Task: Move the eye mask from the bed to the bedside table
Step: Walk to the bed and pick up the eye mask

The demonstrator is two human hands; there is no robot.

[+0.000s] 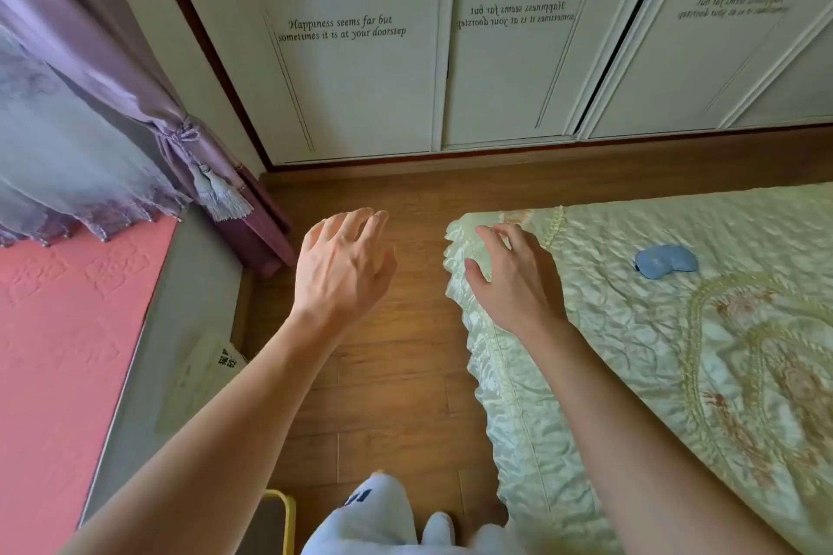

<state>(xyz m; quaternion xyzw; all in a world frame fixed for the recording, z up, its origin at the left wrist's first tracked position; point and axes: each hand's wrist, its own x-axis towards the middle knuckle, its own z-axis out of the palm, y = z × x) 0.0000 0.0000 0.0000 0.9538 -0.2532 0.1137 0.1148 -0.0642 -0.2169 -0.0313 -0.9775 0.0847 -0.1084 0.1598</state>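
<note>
A small blue eye mask (666, 262) lies flat on the bed (653, 342), which has a pale green satin quilt with gold embroidery. My right hand (514, 279) hovers over the bed's near corner, fingers spread, holding nothing, well to the left of the mask. My left hand (342, 266) is stretched out over the wooden floor, fingers apart and empty. No bedside table is in view.
White wardrobe doors (360, 59) with "HAPPY" lettering stand across the back. A purple curtain (112, 72) hangs at the left above a pink padded ledge (67, 351). A paper bag (203, 370) leans on the ledge's side. Wooden floor (396, 397) runs between ledge and bed.
</note>
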